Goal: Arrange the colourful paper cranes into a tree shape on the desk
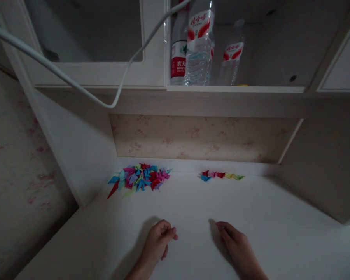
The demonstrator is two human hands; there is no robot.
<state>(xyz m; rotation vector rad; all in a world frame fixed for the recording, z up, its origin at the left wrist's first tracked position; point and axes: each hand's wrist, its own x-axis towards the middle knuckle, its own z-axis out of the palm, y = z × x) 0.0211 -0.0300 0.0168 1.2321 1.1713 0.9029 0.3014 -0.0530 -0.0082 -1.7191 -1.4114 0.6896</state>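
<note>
My left hand (160,238) is over the white desktop (189,212), its fingers curled and the thumb pressed against them. To its right, my right hand (232,239) has thumb and fingers pinched together. Anything inside either pinch is too small or too hidden to make out. Beyond my left hand lies a heap of folded paper cranes (142,179) in blue, red, pink, purple and green. A short row of folded paper cranes (221,175) in similar colours, with some yellow, rests at the back, beyond my right hand. Neither hand touches the paper.
Above the desk, a cabinet shelf (265,89) holds several plastic bottles (198,46). A white cable (84,92) hangs across the upper left, in front of the cabinet. Side panels (72,144) bound the desk, and floral wallpaper (207,136) shows behind it.
</note>
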